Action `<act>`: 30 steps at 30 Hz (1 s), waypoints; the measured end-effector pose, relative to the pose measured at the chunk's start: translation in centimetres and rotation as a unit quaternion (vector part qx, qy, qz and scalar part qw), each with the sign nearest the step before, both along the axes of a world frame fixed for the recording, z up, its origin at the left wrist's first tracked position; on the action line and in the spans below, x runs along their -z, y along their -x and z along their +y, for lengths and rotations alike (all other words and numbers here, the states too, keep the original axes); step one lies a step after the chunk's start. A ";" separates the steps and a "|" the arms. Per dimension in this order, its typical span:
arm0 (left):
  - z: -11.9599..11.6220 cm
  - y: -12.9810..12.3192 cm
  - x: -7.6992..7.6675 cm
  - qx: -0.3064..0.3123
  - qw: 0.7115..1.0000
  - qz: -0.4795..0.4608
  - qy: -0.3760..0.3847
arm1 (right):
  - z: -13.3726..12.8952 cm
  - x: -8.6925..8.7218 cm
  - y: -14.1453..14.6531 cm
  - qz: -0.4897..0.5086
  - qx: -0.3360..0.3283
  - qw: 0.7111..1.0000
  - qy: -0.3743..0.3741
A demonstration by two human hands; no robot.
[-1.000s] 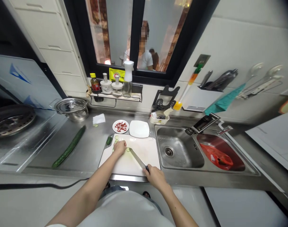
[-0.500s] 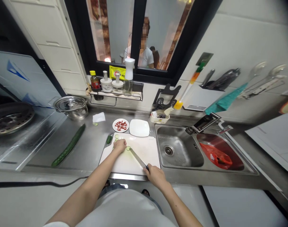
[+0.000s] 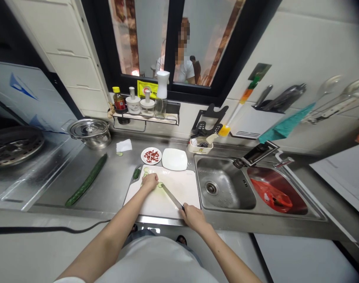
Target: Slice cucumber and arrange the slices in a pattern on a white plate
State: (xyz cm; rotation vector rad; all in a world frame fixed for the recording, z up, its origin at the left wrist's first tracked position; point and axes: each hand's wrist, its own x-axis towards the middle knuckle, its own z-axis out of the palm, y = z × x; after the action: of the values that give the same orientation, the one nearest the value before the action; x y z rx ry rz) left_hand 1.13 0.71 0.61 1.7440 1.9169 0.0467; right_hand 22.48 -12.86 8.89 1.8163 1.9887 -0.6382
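Observation:
My right hand (image 3: pixel 193 217) is wrapped round the handle of a kitchen knife (image 3: pixel 171 195), whose blade slants to the upper left over a white cutting board (image 3: pixel 182 182). At the blade's tip lies a thin cucumber slice (image 3: pixel 160 184). Just left of it, my left hand (image 3: pixel 150 181) rests low on the board with its fingers curled; what is under them is hidden. More pale cucumber slices (image 3: pixel 146 169) show beyond those fingers. A dark green cucumber end (image 3: pixel 136 173) sits at the board's upper left corner.
A whole cucumber (image 3: pixel 87 181) lies on the steel counter at left. Behind the board are a plate of red pieces (image 3: pixel 151 162) and a white plate (image 3: pixel 174 159). A lidded pot (image 3: pixel 91 133) stands back left. To the right is a double sink (image 3: pixel 226 188) with a red bag (image 3: pixel 272 195).
The view has shifted very slightly. Both hands, the knife and the slice at its tip keep almost the same places on the board.

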 end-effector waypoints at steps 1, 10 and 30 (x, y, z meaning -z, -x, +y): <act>0.0 0.0 0.0 0.000 1.000 0.001 0.001 | 0.1 0.0 0.0 0.001 -0.001 1.000 -0.002; 0.2 0.0 0.3 0.001 1.000 0.007 0.005 | 0.6 0.2 0.3 0.018 -0.008 1.000 -0.019; 0.3 0.2 0.5 0.000 1.000 0.005 0.001 | 0.7 0.6 0.1 0.012 -0.010 1.000 -0.011</act>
State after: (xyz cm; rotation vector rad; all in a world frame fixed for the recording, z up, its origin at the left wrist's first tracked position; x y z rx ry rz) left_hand 0.94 0.96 0.12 1.7450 1.9231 0.0362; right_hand 22.36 -12.15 8.29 1.8064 2.0339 -0.6371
